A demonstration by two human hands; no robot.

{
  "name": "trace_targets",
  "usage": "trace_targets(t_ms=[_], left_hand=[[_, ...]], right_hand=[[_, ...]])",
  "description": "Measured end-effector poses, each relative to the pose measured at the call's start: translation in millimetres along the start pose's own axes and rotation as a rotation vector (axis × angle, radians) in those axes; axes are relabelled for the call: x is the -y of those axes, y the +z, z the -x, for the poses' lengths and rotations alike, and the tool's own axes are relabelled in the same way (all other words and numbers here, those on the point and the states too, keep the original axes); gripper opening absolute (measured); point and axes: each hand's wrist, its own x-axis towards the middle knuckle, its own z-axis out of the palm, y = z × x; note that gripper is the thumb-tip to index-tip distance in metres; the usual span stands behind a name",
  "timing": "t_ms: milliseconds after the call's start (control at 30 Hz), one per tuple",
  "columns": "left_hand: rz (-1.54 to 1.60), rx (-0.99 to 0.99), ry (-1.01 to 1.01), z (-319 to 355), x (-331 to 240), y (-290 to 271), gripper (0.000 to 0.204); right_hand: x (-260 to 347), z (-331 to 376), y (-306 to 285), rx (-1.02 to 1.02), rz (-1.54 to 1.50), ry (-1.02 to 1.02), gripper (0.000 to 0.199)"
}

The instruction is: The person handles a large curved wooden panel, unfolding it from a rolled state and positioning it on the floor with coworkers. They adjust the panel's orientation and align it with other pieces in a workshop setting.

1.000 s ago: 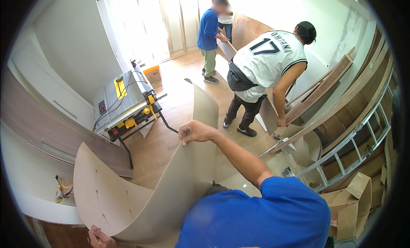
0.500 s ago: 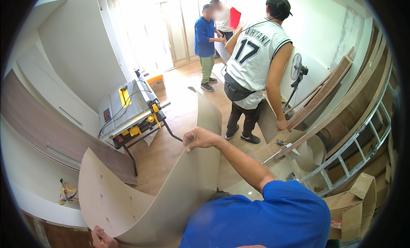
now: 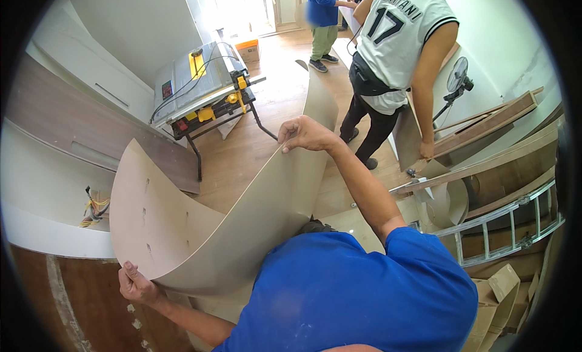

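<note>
A large, thin beige flexible sheet (image 3: 242,249) bends in a wide curve in front of my body, with several dark marks on its inner face. Low on the left, my left hand (image 3: 138,284) is closed on its near edge, thumb on the inner side. My right hand (image 3: 308,134) pinches the sheet's upper edge farther along, with the arm stretched forward. Beyond that hand, the sheet's far end curls upward above the wooden floor (image 3: 221,182).
A table saw (image 3: 200,85) on a folding stand is ahead left. A co-worker in a white jersey (image 3: 400,36) holds a panel at right; another person in blue (image 3: 322,12) stands farther off. Fan (image 3: 458,79), boards (image 3: 485,127), ladder (image 3: 509,227) and cardboard box (image 3: 500,297) line the right.
My view has tipped downward, so the scene sits higher and more of my left forearm shows. Both hands keep hold of the sheet. The co-worker in the jersey appears farther right and higher.
</note>
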Motion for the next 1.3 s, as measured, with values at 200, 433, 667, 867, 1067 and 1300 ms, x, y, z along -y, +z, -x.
trace_targets(t_ms=[200,433,667,867,1067,1300], left_hand=[[-0.072,0.024,-0.03,-4.2,-2.0,1.8,0.041],[-0.077,0.034,-0.003,-7.1,12.5,6.0,0.041],[-0.129,0.025,-0.001,-7.9,1.9,8.7,0.041],[-0.158,0.045,0.039,-9.3,0.9,11.3,0.041],[-0.087,0.07,-0.001,-7.8,-4.2,17.8,0.042],[-0.078,0.125,-0.041,-8.6,3.9,11.4,0.035]], right_hand=[[6.5,0.6,1.4,-0.039,0.054,0.015,0.02],[-3.7,0.2,-3.5,-0.04,-0.007,-0.025,0.02],[-9.4,-4.4,-5.9,-0.015,-0.027,-0.057,0.021],[-18.9,-6.1,-8.9,-0.041,-0.042,-0.065,0.022],[-23.0,-4.9,-17.1,-0.039,-0.025,-0.055,0.024],[-28.8,-11.1,-20.3,-0.025,-0.004,-0.097,0.021]])
